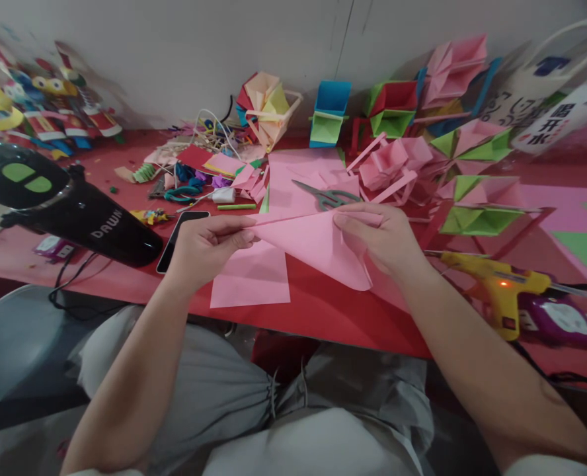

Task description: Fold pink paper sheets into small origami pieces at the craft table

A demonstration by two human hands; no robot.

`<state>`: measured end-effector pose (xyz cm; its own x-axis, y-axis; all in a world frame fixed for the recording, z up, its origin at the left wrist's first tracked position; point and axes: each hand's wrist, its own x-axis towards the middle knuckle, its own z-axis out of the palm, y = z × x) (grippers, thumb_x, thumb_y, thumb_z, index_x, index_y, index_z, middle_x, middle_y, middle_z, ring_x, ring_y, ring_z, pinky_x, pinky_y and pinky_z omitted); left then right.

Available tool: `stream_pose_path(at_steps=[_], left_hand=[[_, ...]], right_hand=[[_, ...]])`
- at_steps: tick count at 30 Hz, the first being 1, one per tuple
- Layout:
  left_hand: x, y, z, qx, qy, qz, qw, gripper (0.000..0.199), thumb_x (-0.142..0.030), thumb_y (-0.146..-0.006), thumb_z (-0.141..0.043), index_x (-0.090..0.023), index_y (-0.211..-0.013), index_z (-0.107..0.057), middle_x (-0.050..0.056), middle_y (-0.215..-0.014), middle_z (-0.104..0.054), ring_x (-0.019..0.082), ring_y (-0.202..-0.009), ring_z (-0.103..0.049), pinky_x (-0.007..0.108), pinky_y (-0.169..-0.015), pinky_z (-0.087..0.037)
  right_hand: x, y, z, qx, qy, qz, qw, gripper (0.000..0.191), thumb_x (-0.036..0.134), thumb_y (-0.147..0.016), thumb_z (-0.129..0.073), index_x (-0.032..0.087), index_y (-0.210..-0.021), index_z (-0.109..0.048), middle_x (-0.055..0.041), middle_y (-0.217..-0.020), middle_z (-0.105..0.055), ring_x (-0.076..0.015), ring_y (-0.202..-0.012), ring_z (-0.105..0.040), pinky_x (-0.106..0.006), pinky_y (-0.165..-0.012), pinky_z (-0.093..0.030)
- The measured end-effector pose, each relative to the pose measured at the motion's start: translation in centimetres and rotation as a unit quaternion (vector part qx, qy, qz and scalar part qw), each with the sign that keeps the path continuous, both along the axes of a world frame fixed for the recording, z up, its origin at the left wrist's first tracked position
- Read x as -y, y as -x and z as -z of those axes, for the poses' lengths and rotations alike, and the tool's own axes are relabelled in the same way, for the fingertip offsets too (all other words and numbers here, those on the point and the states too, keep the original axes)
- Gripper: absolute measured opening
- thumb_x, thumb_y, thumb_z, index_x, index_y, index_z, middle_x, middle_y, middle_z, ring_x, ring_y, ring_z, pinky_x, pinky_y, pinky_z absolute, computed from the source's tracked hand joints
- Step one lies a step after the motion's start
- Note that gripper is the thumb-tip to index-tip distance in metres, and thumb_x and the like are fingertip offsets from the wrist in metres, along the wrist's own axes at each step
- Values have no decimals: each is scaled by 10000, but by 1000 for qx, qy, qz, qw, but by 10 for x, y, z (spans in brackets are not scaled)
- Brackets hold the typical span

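Note:
A folded sheet of pink paper (318,244) is stretched between my two hands above the front of the red table. My left hand (209,248) pinches its left corner between thumb and fingers. At the upper right, my right hand (375,235) grips the same sheet, whose lower edge curls loosely downward. Under the left part lies a flat pink sheet (254,281). Just beyond the held paper, a pair of scissors (330,196) with dark handles rests partly open on more pink paper (298,165).
A black tumbler (75,205) and a phone (179,241) are left of my hands. At right, a yellow glue gun (504,284) has its orange light lit. Folded-paper wheels (482,205) line the back right, and colourful scraps (209,162) are heaped back left.

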<state>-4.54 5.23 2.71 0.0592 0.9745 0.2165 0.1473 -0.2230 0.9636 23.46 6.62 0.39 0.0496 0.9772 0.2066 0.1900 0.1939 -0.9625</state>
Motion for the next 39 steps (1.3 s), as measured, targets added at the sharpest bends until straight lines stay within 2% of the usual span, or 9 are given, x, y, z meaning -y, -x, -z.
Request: stream_pose_path(at_steps=[5,12,25,31,35,39], left_hand=[[0,0,-1,-3,1,-1,1000,272,-325,-690,-841,-170,-906,-785,54,-783,-762,221,-762,-741,366,-786,-639],[-2,1,-3,24,35,0,999,229,-310,-687,-841,-191,-874,-785,36,-749,-762,219,-736,-750,385,-769,-652],[-1,1,-6,30,57,-5,998,253,-266,-671,-846,-157,-890,-783,40,-768,-770,215,-755,-753,360,-803,-641],[-4,4,-3,39,49,6,998,211,-241,-688,-832,-183,-886,-789,30,-749,-769,201,-736,-754,331,-771,-648],[-5,5,-1,32,41,11,999,198,-233,-703,-822,-183,-891,-790,34,-760,-770,194,-732,-753,304,-748,-650],[-5,6,-1,23,32,5,999,213,-239,-695,-826,-173,-895,-789,44,-765,-768,207,-735,-753,325,-757,-651]], right_hand=[[0,0,-1,0,-3,-5,1000,201,439,-730,-798,300,-875,-778,-19,-940,-768,-285,-970,-692,-495,-953,-538],[1,-1,-1,6,0,-13,1000,164,413,-750,-785,300,-869,-779,-30,-955,-761,-275,-966,-694,-455,-888,-557],[1,-2,-3,29,-13,-7,999,202,347,-729,-812,270,-915,-791,-35,-975,-765,-245,-928,-715,-381,-832,-580],[1,-3,-2,27,-14,-1,1000,186,345,-732,-810,280,-905,-793,-29,-958,-769,-236,-893,-721,-357,-777,-592],[0,-3,-2,21,-16,-5,1000,179,333,-726,-815,274,-894,-795,-31,-940,-772,-239,-897,-722,-364,-792,-592],[1,-2,-4,14,-15,-4,1000,173,326,-725,-817,271,-888,-797,-32,-936,-773,-237,-896,-724,-366,-803,-592]])
